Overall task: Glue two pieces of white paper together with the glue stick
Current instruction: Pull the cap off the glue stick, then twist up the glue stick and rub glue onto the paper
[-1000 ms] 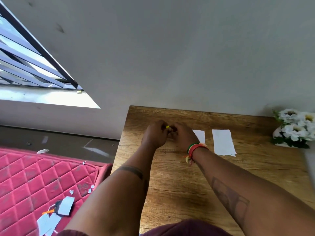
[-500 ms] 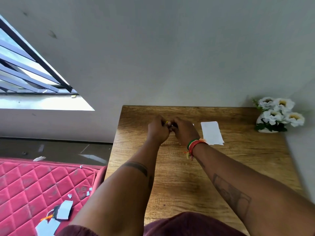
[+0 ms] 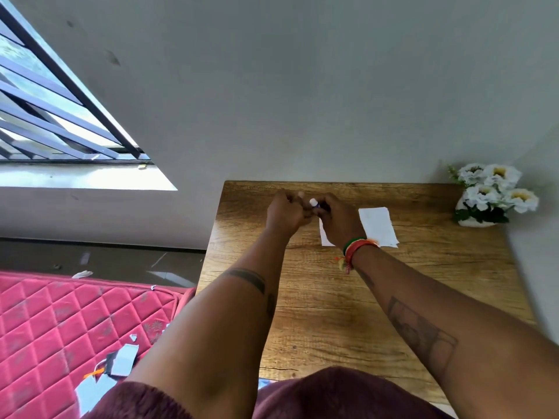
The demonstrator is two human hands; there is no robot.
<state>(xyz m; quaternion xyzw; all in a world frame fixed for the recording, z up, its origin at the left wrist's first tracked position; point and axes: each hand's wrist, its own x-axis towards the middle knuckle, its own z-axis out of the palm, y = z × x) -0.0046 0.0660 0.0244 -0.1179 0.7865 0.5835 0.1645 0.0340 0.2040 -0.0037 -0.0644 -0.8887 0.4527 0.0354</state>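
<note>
My two hands meet over the far part of the wooden table [image 3: 348,313]. My right hand [image 3: 338,220] is closed around the dark body of the glue stick [image 3: 314,204], whose white tip pokes out toward the left. My left hand [image 3: 286,211] is closed right beside that tip; what it holds is hidden, possibly the cap. One white paper piece [image 3: 378,226] lies flat to the right of my right hand. A second white piece [image 3: 324,237] lies mostly hidden under my right hand and wrist.
A pot of white flowers [image 3: 493,195] stands at the table's far right corner against the wall. Left of the table lies a red quilted mattress [image 3: 66,322] with paper scraps [image 3: 121,361] on it. A barred window [image 3: 45,110] is at the upper left.
The white tip of the glue stick now shows between my hands where a small yellow bit showed before. The view has shifted, and part of the second paper has appeared under my right wrist.
</note>
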